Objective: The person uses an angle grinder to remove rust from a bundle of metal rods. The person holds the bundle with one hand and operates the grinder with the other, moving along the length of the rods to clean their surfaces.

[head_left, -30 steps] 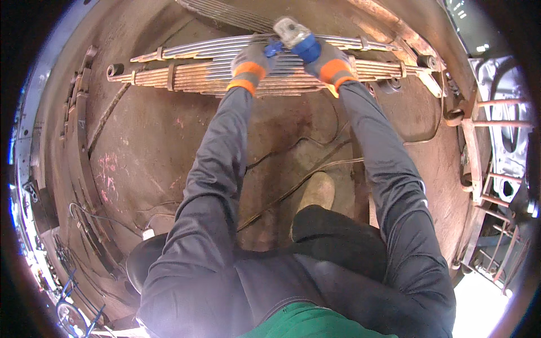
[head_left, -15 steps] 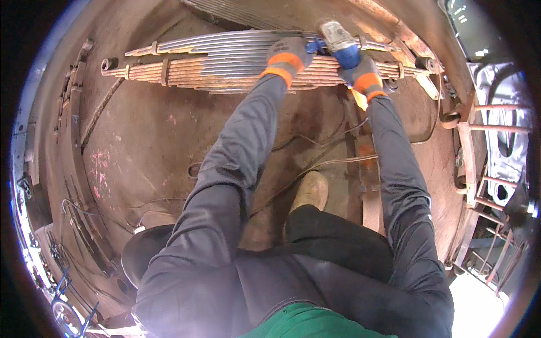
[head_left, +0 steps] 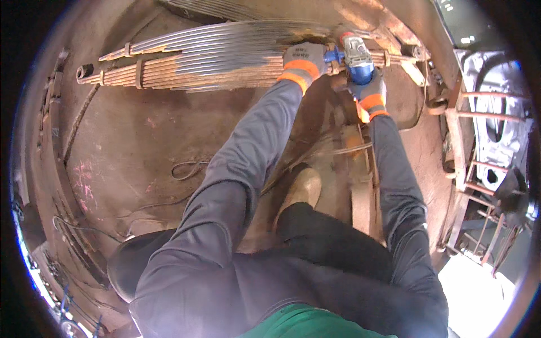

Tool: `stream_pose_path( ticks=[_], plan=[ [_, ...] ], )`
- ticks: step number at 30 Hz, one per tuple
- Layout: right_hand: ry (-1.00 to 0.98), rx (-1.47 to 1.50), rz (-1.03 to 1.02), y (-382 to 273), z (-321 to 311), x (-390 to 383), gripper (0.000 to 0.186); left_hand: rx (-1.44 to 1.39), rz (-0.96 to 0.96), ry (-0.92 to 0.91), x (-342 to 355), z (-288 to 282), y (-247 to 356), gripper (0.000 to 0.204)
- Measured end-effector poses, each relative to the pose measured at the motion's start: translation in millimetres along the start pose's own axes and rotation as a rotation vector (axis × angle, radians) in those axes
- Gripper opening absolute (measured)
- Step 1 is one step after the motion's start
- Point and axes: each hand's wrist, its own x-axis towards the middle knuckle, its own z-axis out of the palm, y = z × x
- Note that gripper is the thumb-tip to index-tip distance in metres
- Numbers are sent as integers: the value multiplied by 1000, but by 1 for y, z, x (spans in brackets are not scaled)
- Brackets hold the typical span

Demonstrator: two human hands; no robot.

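Note:
A blue and grey angle grinder (head_left: pixel 359 56) is at the right part of a leaf spring pack (head_left: pixel 225 70). My right hand (head_left: pixel 372 87), in a grey glove with an orange cuff, is wrapped round its blue body. My left hand (head_left: pixel 304 61), gloved alike, is closed round the grinder's blue side handle (head_left: pixel 333 56) and sits over the stacked leaves. The grinder's disc is hidden from view. Behind this pack lies a second leaf spring pack (head_left: pixel 225 36). Both packs are silvery in the middle and rusty brown toward their ends.
A cable (head_left: pixel 332 151) runs across the brown floor (head_left: pixel 129 146) toward the right. My shoe (head_left: pixel 304 187) stands on the floor near a rusty metal bar (head_left: pixel 362 197). Long curved metal strips (head_left: pixel 70 158) lie at the left. A rusty metal frame (head_left: pixel 457 149) and a silvery panel (head_left: pixel 496 118) stand at the right.
Both hands have moved right along the leaf spring pack with the grinder. The view has shifted, so the springs appear farther left and their right ends higher.

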Motion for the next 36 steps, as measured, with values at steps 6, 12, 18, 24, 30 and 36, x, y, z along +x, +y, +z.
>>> stream_pose_path(
  ticks=[6, 12, 18, 24, 30, 36],
  plan=[
    [49, 41, -65, -50, 11, -12, 67, -43, -14, 93, -8, -22, -40, 33],
    [-26, -11, -148, -68, 25, 2, 71, -79, -80, 43, -11, -37, -61, 34],
    [-46, -67, -160, -61, 28, 0, 72, -63, -50, -44, -11, -22, -72, 38],
    [-64, 31, -200, -57, 38, 4, 71, -82, -63, -1, -20, -22, -77, 30],
    [-134, -157, -207, -85, 36, -1, 72, -71, -179, -2, -35, -34, -77, 32],
    [-224, -150, -236, -131, 37, -20, 69, -2, -260, 62, -49, -43, -106, 37]
  ],
)
